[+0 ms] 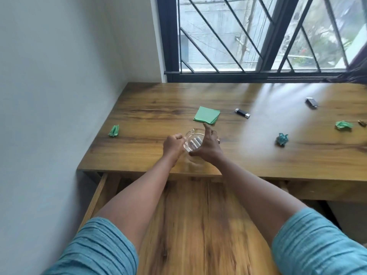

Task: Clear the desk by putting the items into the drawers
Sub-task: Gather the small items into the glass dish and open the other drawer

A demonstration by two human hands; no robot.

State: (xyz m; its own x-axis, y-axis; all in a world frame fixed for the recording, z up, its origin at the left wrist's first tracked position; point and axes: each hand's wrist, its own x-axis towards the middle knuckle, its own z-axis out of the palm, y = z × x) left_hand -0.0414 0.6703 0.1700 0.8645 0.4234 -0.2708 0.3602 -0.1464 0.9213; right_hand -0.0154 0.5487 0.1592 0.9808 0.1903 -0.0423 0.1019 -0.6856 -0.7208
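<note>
The left hand point(173, 145) pinches the left rim of a glass dish point(193, 132); the right hand point(209, 148) spans it, thumb at the near rim, fingers at the far. Batteries point(195, 143) lie inside, on the counter point(158, 108) above an open drawer point(198, 215)

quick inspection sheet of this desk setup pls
surface: wooden desk, window glare on it; drawer pulled out below its front edge
job's things: glass dish holding white batteries; green note pad; dark stick; second dark stick
clutter: crumpled green papers at left, centre-right and right; small brown thing, too small to tell
grippers: left hand curled at the dish's left rim; right hand spread round its right side; grip unclear on both
cables: nothing seen
surroundings: white wall on the left, barred window behind
</note>
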